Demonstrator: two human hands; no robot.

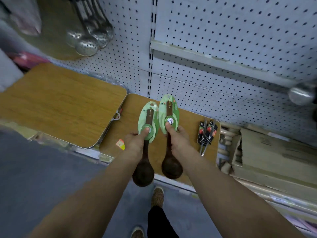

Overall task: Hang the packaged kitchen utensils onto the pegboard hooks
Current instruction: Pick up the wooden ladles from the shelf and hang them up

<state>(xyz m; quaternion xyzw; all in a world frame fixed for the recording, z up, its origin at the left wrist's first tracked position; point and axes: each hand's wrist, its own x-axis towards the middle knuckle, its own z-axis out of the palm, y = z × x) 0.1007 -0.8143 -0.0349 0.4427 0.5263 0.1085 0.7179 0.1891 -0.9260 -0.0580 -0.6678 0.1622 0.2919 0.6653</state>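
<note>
I hold two dark wooden ladles, each on a green oval card. My left hand (135,143) grips the left ladle (142,172) by its handle, thumb pressed on the card (147,117). The right ladle (171,166) is gripped the same way by my right hand (178,140), its card (169,110) a little higher. Both bowls hang down over the shelf's front edge. The white pegboard (223,31) rises behind the shelf. No hook shows directly in front of the cards.
Metal skimmers (91,36) hang at the upper left of the pegboard, and a steel ladle bowl (301,95) at the right. On the wood shelf (188,117) lie packaged small utensils (206,133). A wood-grain board (60,103) sits left, cardboard boxes (274,152) right.
</note>
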